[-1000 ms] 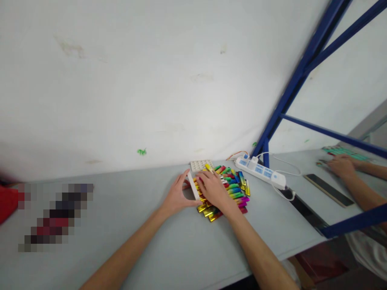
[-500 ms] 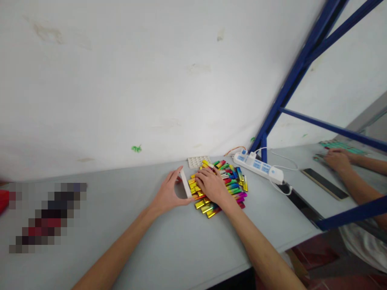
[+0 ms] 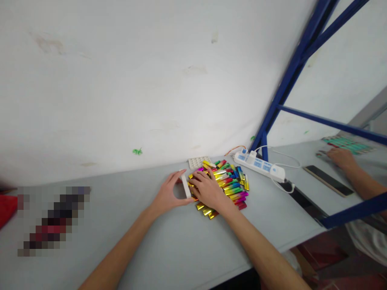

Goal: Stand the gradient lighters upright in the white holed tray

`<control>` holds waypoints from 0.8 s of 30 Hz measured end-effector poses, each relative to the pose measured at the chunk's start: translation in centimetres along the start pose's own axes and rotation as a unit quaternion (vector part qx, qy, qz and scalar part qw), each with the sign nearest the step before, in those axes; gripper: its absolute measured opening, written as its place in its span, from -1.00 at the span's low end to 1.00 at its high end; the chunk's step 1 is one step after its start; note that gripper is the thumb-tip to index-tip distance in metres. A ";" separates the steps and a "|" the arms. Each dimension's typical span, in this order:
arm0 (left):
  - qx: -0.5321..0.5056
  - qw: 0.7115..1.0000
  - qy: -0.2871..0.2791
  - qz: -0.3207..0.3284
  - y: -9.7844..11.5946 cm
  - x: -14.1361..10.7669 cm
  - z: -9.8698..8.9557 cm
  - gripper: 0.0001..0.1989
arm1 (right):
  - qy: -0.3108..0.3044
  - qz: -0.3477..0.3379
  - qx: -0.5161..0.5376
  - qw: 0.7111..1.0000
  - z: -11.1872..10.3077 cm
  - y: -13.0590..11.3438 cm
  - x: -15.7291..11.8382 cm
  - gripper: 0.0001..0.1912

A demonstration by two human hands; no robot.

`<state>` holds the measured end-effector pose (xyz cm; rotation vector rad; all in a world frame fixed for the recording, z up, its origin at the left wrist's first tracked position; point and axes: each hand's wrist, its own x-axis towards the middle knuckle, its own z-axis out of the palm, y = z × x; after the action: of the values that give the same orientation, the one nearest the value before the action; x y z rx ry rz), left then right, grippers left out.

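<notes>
My left hand [image 3: 167, 192] grips a thin white tray or frame [image 3: 186, 186], stood up on its edge, between thumb above the table and fingers at its top. Just right of it lies a pile of glossy flat tubes [image 3: 232, 187], like lighter cases, in gold, green, blue, red and magenta. Over the left part of this pile, close to the white tray, is my right hand [image 3: 208, 190], palm down with bent fingers. Its thumb and fingertips are partly hidden, so what they pinch cannot be made out.
A white gridded tray [image 3: 199, 162] lies behind the pile by the wall. To the right are a power strip [image 3: 259, 164] with cables, a blue metal frame [image 3: 279, 90], and a dark phone-like slab [image 3: 328, 180]. Beyond the frame, another person's hand [image 3: 341, 158] works near green strips.
My right hand has shifted slightly left and down over the pile, its fingers nearer the white tray. My left hand keeps its grip. The view has turned slightly.
</notes>
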<state>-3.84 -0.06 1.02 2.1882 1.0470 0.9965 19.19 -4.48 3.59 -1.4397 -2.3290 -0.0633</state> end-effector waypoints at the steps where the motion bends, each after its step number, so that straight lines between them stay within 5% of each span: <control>1: 0.004 1.000 0.001 0.001 -0.1 0.0 -0.3 0.08 | -0.001 0.001 -0.005 1.000 0.1 0.0 0.0 -0.77; 10: 0.009 1.000 -0.026 -0.014 -0.9 0.7 -3.2 0.09 | 0.004 0.019 0.002 1.000 0.3 0.4 -0.1 -0.78; 19: -0.002 1.000 -0.011 -0.006 -0.5 0.4 -2.0 0.03 | -0.046 -0.034 0.036 0.998 -0.2 0.6 -0.4 -0.63; 24: -0.007 0.999 -0.001 -0.038 -1.9 0.6 -4.4 0.01 | -0.048 -0.012 0.058 0.997 -0.4 1.0 -0.1 -0.61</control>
<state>-7.86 2.09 2.55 2.1216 1.1093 0.9658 20.23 -4.16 3.72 -1.3858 -2.3844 0.1366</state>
